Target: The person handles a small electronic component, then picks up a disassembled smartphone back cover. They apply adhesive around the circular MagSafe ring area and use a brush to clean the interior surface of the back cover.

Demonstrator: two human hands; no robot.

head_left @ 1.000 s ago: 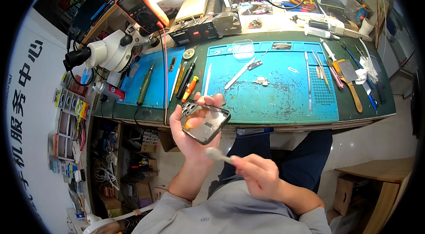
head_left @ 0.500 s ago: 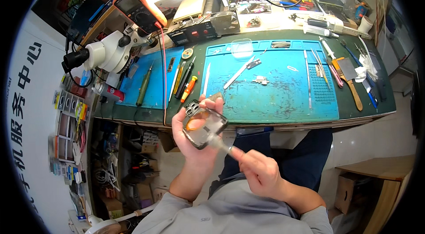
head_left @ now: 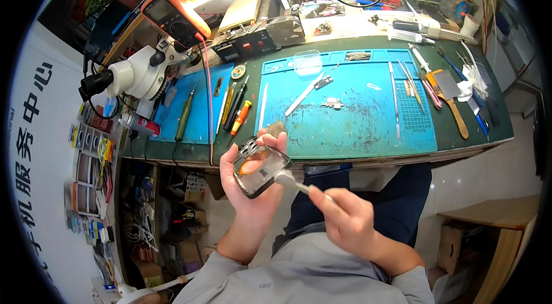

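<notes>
My left hand (head_left: 252, 203) is closed around a clear phone case (head_left: 265, 173) with a dark rim and a black camera cutout, tilted in front of the bench edge. Its fingers show through the see-through back, with an orange patch behind it. A small flat grey-brown piece (head_left: 276, 128) sticks up at the left fingertips; how it is held is partly hidden. In my right hand (head_left: 349, 222) is a small brush (head_left: 301, 186) with a light handle, pinched between thumb and fingers. The pale brush head meets the case's lower right corner.
On the bench lies a blue repair mat (head_left: 339, 140) with a metal spudger (head_left: 302, 98) and small metal parts (head_left: 332, 103). An orange-handled screwdriver (head_left: 241, 118), a microscope (head_left: 135, 77) and an orange multimeter (head_left: 172, 16) stand left. A wooden-handled scraper brush (head_left: 454, 111) lies right.
The brush head has shifted slightly up against the case's corner and is less blurred. My right hand has moved a little right, and the view has shifted slightly.
</notes>
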